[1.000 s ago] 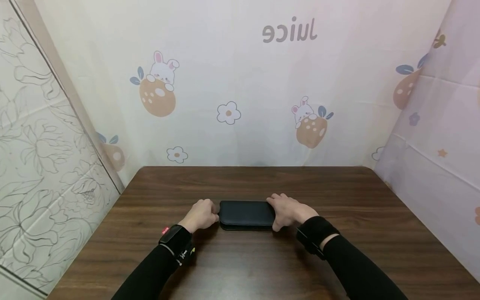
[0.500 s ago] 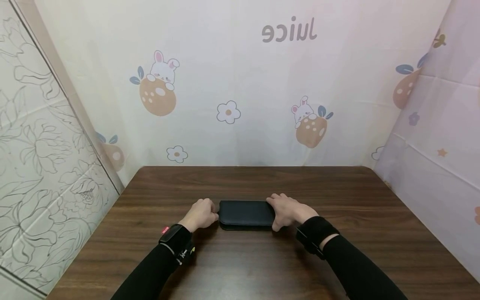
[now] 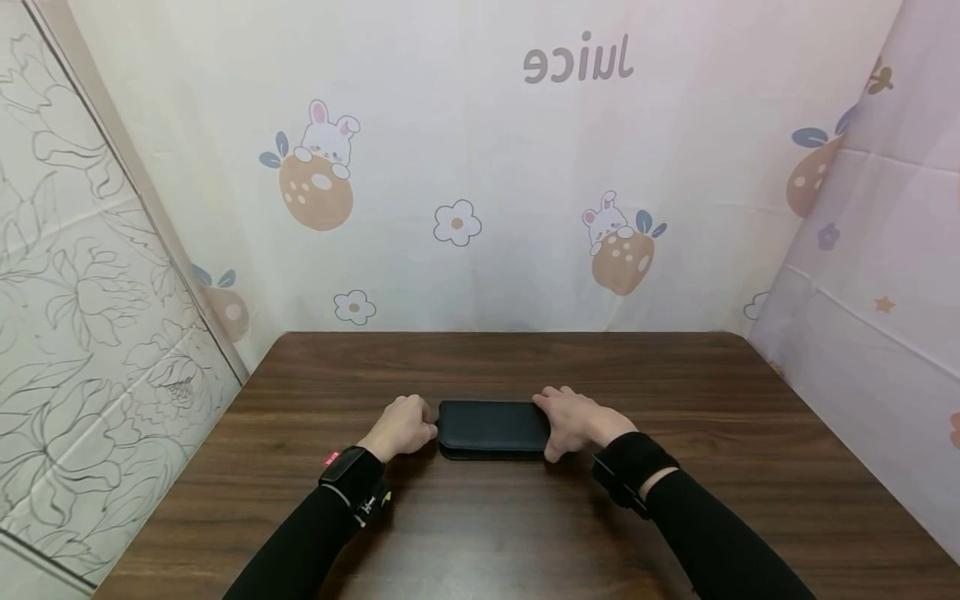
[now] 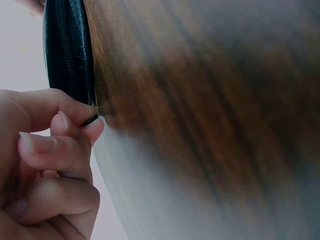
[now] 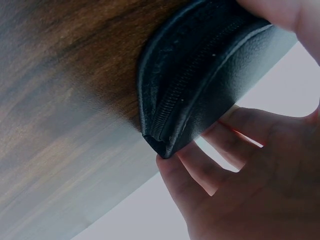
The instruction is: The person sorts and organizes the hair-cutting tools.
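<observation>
A black zippered wallet (image 3: 493, 427) lies flat on the brown wooden table, its long side facing me. At its left end my left hand (image 3: 401, 428) pinches a small zipper pull between thumb and fingertip; the fingers (image 4: 60, 200) hide most of the pull. My right hand (image 3: 573, 423) holds the right end, thumb on the near edge and fingers spread over the far side. In the right wrist view the zipper teeth (image 5: 172, 102) run between the wallet's two edges and look closed there. The teeth also look closed in the left wrist view.
The wood-grain table (image 3: 495, 533) reaches to a pale printed curtain (image 3: 465, 150) at the back. Another curtain (image 3: 885, 275) hangs on the right, and a flower-patterned panel (image 3: 90, 333) stands on the left. Both wrists wear black bands (image 3: 632, 471).
</observation>
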`<state>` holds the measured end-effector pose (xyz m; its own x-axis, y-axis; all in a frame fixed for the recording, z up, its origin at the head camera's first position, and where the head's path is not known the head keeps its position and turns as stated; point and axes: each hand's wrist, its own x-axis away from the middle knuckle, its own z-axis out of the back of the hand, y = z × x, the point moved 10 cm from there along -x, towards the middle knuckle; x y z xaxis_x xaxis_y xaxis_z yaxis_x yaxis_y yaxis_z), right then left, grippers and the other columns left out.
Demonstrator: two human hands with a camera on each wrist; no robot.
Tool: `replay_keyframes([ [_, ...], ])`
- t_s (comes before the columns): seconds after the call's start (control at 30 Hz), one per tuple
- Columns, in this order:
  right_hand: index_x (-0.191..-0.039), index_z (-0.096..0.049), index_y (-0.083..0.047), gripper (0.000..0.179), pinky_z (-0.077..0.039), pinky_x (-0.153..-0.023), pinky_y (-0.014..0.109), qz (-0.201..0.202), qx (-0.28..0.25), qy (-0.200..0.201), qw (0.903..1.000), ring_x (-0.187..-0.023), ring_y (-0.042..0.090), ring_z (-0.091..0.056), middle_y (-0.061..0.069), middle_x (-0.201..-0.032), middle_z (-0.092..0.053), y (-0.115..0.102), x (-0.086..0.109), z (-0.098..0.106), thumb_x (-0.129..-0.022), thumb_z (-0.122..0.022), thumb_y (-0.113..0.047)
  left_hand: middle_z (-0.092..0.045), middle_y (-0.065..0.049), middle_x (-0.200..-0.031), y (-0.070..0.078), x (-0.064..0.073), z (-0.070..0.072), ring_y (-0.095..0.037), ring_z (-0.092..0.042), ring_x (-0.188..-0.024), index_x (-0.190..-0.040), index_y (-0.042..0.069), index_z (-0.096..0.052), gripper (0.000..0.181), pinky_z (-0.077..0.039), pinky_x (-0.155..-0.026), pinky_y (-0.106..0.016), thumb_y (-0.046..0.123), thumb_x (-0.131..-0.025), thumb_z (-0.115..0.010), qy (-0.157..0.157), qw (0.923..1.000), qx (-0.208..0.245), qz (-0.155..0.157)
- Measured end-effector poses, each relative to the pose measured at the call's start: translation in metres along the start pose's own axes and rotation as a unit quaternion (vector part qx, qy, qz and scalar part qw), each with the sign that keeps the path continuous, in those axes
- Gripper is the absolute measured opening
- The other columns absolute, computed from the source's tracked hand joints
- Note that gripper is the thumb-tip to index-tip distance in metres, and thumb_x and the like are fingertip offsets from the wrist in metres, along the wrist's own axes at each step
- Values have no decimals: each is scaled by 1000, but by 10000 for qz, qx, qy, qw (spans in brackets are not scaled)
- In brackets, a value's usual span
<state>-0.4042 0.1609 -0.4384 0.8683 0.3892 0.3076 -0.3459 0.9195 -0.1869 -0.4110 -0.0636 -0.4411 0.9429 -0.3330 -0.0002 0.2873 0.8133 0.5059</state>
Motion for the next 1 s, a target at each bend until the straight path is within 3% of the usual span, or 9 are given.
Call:
replay_keyframes([
  [0.57, -151, -43, -1, 87, -41, -104, 54, 42, 23, -45, 10000, -133, 39, -43, 18, -150, -43, -1, -1, -1, -76, -83, -18, -29, 7, -50, -3, -1, 1, -11, -31, -48, -52, 17, -41, 46, -27, -53, -27, 5, -88, -67, 44, 10000, 45, 76],
  [0.87, -151, -42, 0, 87, -40, -104, 53, 18, 21, -52, 10000, -131, 38, -44, 18, -149, -44, -1, -1, 0, -76, -82, -18, -41, 5, -55, -5, -4, 1, -14, -41, -52, -59, 12, -54, 36, -33, -55, -28, 8, -91, -69, -44, 9999, 62, 153],
  [1.0, -151, -43, -1, 87, -41, -104, 53, 10, 8, -57, 10000, -130, 37, -44, 17, -149, -44, -1, 0, 1, -76, -83, -19, -36, 5, -52, -5, -7, 0, -12, -37, -48, -56, 14, -49, 41, -30, -53, -27, 8, -92, -68, -55, 9999, 86, 115],
])
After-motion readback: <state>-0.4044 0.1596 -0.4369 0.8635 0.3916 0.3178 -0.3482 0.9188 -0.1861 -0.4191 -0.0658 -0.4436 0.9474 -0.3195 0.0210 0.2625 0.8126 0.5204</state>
